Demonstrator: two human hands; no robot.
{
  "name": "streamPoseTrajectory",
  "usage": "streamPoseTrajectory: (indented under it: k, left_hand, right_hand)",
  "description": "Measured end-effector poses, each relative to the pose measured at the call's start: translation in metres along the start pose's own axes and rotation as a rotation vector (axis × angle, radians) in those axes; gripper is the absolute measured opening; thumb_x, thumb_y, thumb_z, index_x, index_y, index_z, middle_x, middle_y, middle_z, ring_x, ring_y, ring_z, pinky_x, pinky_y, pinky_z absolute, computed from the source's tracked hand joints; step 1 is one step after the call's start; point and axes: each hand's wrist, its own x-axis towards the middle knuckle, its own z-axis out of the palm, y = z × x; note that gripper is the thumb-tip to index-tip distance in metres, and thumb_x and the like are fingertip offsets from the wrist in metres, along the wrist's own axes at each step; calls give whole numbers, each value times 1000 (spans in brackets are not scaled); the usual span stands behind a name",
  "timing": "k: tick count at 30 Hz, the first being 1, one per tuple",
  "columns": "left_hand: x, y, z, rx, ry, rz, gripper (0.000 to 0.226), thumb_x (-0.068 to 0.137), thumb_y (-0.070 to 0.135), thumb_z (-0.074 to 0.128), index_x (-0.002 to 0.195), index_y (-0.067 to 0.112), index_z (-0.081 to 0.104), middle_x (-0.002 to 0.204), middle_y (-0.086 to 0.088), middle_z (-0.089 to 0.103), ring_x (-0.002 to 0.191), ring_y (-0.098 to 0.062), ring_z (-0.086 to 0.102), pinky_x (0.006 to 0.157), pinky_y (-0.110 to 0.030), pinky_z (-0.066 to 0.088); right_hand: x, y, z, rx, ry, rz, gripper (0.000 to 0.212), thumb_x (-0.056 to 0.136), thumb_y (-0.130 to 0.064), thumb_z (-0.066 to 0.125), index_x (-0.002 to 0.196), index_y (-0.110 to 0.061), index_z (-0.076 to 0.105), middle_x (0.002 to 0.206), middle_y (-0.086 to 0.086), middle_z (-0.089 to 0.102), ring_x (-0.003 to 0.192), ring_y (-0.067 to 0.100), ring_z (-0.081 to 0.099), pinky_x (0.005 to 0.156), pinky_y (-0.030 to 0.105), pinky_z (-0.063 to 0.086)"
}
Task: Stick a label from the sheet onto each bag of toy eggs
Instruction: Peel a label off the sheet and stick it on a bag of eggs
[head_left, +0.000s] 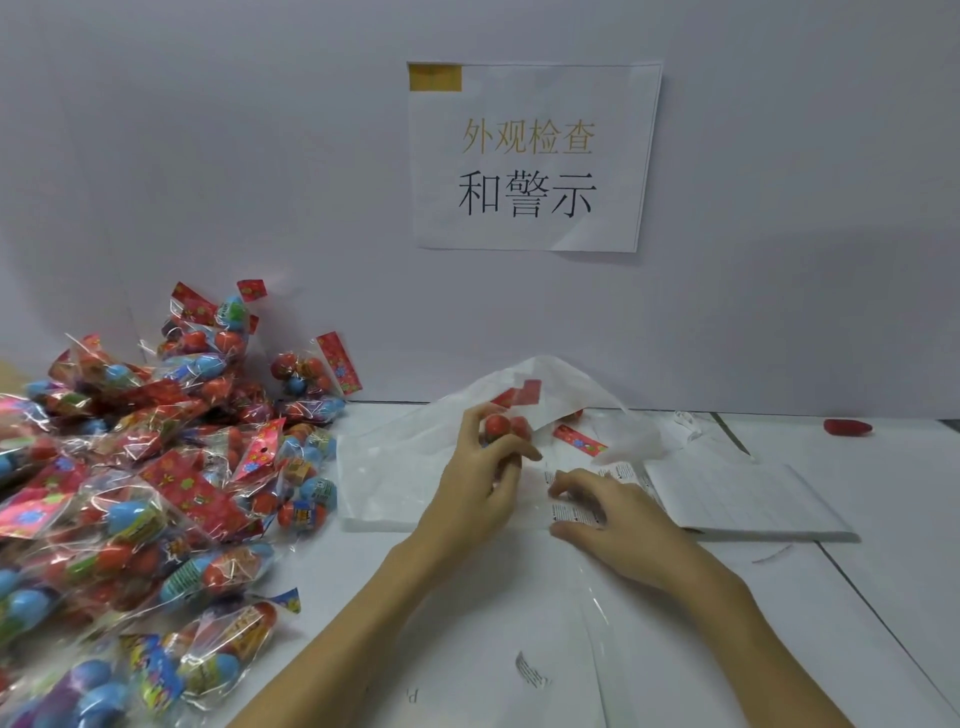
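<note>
Head-worn view, down onto table (467, 623)

Left hand (480, 486) raised, fingers (511, 446) curled; right hand (613, 525) low, palm down.
</note>
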Motion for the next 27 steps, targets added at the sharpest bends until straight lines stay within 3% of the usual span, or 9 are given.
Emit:
streamPoseTrajectory:
  k: [2,7,11,16,20,25,27]
  left_hand:
    - [-4,-6,2,48,-107,61,18,95,13,68,113,14,70,143,6,30,106,-12,57,94,-23,52]
    - [-3,-19,0,172,-214,122,18,91,33,80,101,19,76,153,13,27,132,-10,44,103,-13,44]
    - [-2,-24,2,175,-201,69,15,89,31,82,99,22,75,145,24,26,118,10,38,98,0,36]
    - [-3,-23,6,86,-151,25,7,89,18,81,93,17,75,132,37,24,114,23,41,91,-6,46]
    - [-2,-20,7,41,-137,-34,5,90,18,80,92,16,76,136,16,33,114,11,49,91,-14,50]
    - [-2,-20,6,18,-128,-58,5,90,17,81,91,15,77,135,13,34,113,16,46,89,-7,46]
    - [-2,-19,6,9,-129,-74,6,90,19,81,92,15,77,135,12,35,112,11,49,90,-6,45]
  right_hand:
    - [2,0,2,42,58,-17,30,91,-44,76,119,-40,65,122,-20,68,119,-1,60,92,13,42]
    - [6,2,9,86,155,-32,25,90,-39,78,113,-32,70,114,-19,72,109,-1,64,87,8,43]
    - [8,4,8,111,118,-44,15,95,-38,73,109,-38,68,116,-23,70,109,-5,62,86,3,39]
    - [9,7,10,123,175,-98,10,95,-29,73,98,-37,67,103,-26,71,105,-7,64,90,11,46]
    - [11,6,12,147,221,-182,20,94,-22,75,94,-36,61,99,-30,68,99,-8,65,83,4,45]
    - [10,8,8,195,212,-195,19,92,-26,78,97,-39,64,99,-27,69,102,-6,68,87,9,51]
    - [9,7,7,221,193,-186,20,93,-24,77,100,-41,69,101,-31,70,104,-9,67,90,9,51]
